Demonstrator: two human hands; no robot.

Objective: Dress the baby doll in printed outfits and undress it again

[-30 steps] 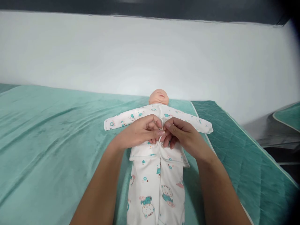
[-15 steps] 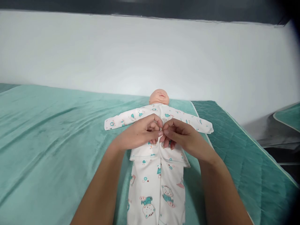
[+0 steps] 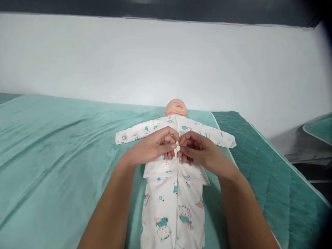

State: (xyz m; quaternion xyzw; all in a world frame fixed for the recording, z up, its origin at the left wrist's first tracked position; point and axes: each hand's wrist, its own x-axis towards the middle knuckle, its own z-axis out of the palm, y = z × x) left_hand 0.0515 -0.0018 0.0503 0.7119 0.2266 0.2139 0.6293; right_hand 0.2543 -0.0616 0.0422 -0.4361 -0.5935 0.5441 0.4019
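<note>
A baby doll (image 3: 176,107) lies on its back, wearing a white printed shirt (image 3: 153,128) with both sleeves spread wide. White printed pants (image 3: 185,204) stretch below the shirt's hem. At the middle of the shirt front, a small pale button (image 3: 178,148) shows between my fingertips. My left hand (image 3: 162,145) is closed in a pinch at the button's left side, on the shirt's front edge. From the right, my right hand (image 3: 195,147) pinches at the button too. The cloth edge beneath the fingers is partly hidden.
A light green plush sheet (image 3: 64,155) covers the bed under the doll. Darker quilted green cloth (image 3: 272,173) lies on the right. Behind the doll's head rises a white wall (image 3: 129,62). Another green-covered edge (image 3: 320,128) shows at far right.
My thumbs have parted slightly, and the pale button now shows between them. The doll and its clothes lie almost as before.
</note>
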